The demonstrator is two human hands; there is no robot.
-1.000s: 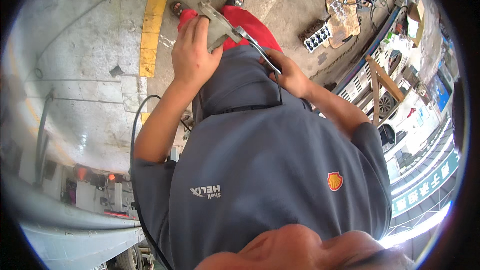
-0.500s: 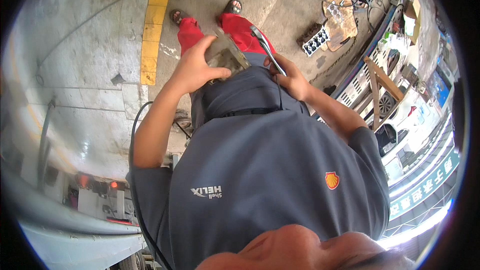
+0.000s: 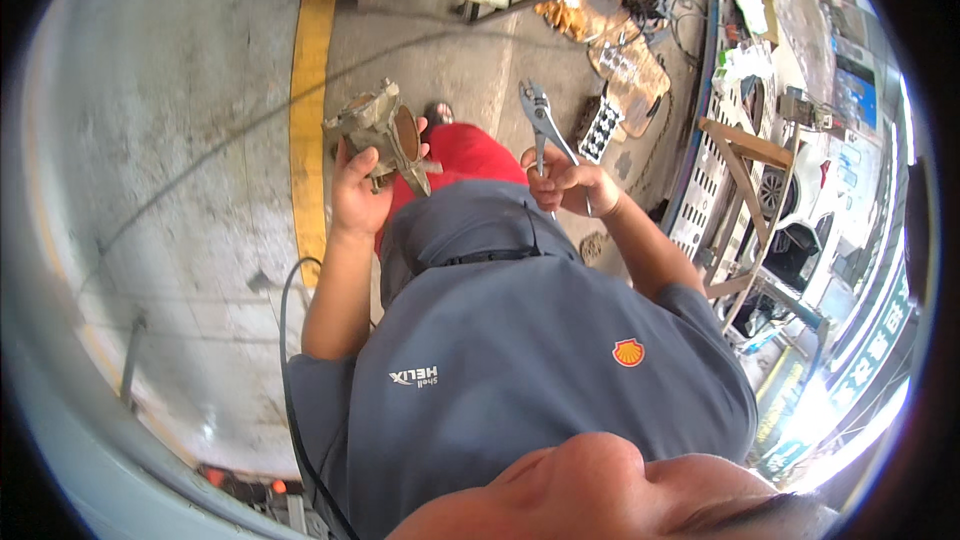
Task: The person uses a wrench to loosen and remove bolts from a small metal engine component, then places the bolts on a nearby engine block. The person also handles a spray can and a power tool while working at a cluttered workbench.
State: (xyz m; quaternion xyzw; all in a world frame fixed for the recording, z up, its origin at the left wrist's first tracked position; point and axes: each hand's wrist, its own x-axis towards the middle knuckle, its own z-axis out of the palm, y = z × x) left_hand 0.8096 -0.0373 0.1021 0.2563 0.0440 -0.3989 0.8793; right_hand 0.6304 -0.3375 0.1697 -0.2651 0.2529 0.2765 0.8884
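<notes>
My left hand (image 3: 358, 190) is closed round a dull, grimy cast metal housing (image 3: 370, 125) with a wide round bore facing right and several lugs. My right hand (image 3: 570, 185) grips silver slip-joint pliers (image 3: 541, 120), jaws pointing away from me and handles spread, a short gap to the right of the housing. Both hands are out in front of my waist, over my red trouser leg (image 3: 465, 150).
A yellow floor strip (image 3: 308, 180) runs along my left. Ahead stands a metal-framed bench (image 3: 545, 0). To my right are a cylinder head (image 3: 598, 128), stained cardboard (image 3: 635, 90), cables, a slotted metal platform (image 3: 690, 220), a wooden frame (image 3: 745, 145) and a white car.
The housing has turned in my left hand, now showing its bore. The pliers have moved apart from it and point more straight ahead. My view has swung, bringing the bench in.
</notes>
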